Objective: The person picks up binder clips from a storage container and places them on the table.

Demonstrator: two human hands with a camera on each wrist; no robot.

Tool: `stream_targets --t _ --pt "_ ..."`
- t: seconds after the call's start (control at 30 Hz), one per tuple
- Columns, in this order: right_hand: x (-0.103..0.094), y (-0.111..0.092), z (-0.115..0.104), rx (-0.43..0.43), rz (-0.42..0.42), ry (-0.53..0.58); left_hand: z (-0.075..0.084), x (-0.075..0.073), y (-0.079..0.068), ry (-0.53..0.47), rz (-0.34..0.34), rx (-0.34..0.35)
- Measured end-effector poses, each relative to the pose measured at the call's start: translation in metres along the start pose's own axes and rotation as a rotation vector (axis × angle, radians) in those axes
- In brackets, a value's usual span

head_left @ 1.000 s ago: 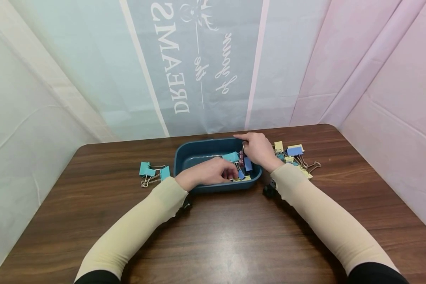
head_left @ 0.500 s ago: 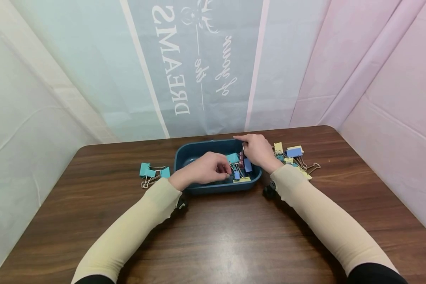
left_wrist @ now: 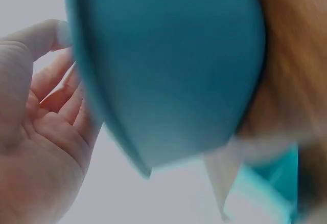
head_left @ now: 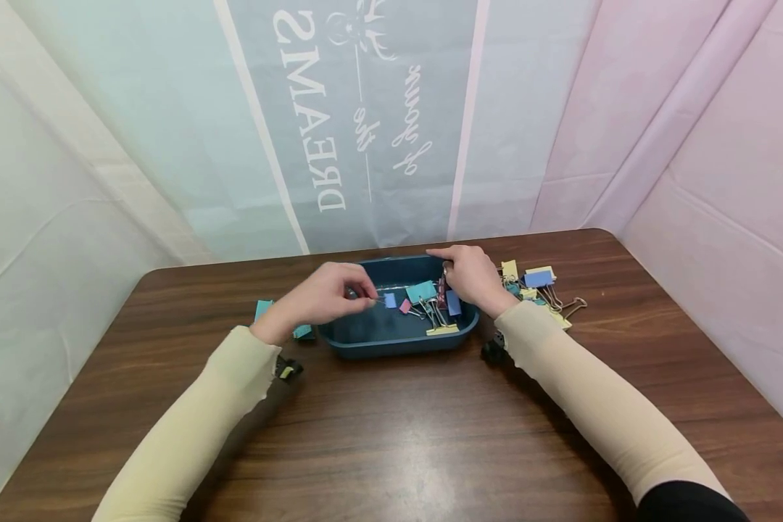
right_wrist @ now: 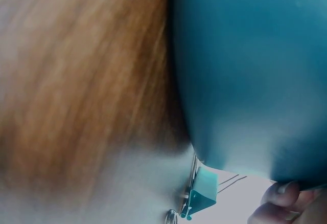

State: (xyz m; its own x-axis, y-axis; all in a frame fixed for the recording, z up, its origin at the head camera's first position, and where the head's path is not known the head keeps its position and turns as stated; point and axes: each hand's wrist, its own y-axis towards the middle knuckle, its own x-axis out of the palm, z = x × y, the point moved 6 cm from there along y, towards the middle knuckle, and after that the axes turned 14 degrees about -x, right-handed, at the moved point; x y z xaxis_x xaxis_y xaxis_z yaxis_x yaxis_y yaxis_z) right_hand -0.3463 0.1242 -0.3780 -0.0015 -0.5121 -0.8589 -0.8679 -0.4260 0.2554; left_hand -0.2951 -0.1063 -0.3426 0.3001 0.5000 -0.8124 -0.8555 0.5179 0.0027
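Note:
My left hand is over the left part of a dark blue plastic bin. Between its thumb and fingertips it pinches a small blue binder clip by the wire handle. My right hand holds the bin's right end, index finger stretched along the far rim. Inside the bin lie a teal binder clip, a small pink one, a yellow one and a blue one. In the left wrist view the bin's wall hides the left fingertips.
Teal binder clips lie left of the bin, partly covered by my left arm. Right of it is a pile of yellow, teal and blue binder clips. A printed curtain hangs behind the wooden table.
My left hand has drawn back leftward from the clips in the bin, bringing the small blue binder clip with it. The right hand has stayed at the bin's right end.

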Motion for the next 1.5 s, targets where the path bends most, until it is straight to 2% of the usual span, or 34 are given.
stream_targets --t 0.1,0.2,0.4,0.53,0.67,0.83,1.0,1.2,1.5 --pt "0.0 0.0 -0.001 0.0 0.0 -0.001 -0.011 -0.019 -0.013 0.006 0.051 -0.014" --pt "0.001 0.0 -0.002 -0.003 -0.001 -0.003 -0.027 -0.037 -0.027 0.003 0.082 -0.073" --pt "0.0 -0.001 -0.002 -0.002 -0.003 0.002 -0.061 -0.061 -0.056 0.016 0.117 -0.181" --pt "0.001 -0.002 -0.001 0.007 -0.007 0.0 -0.081 -0.068 -0.075 0.033 0.16 -0.224" --pt "0.001 0.0 -0.002 0.001 -0.005 -0.012 -0.099 -0.069 -0.093 0.039 0.186 -0.26" --pt "0.001 0.003 -0.004 -0.008 -0.01 -0.023 -0.118 -0.067 -0.11 0.031 0.189 -0.338" --pt "0.0 0.002 -0.003 0.003 -0.012 -0.026 -0.128 -0.062 -0.115 0.015 0.159 -0.387" --pt "-0.001 -0.001 -0.002 0.014 -0.009 -0.018 -0.132 -0.055 -0.112 0.008 0.123 -0.377" --pt "-0.001 -0.001 -0.001 0.015 -0.008 -0.01 -0.133 -0.051 -0.106 0.011 0.112 -0.368"
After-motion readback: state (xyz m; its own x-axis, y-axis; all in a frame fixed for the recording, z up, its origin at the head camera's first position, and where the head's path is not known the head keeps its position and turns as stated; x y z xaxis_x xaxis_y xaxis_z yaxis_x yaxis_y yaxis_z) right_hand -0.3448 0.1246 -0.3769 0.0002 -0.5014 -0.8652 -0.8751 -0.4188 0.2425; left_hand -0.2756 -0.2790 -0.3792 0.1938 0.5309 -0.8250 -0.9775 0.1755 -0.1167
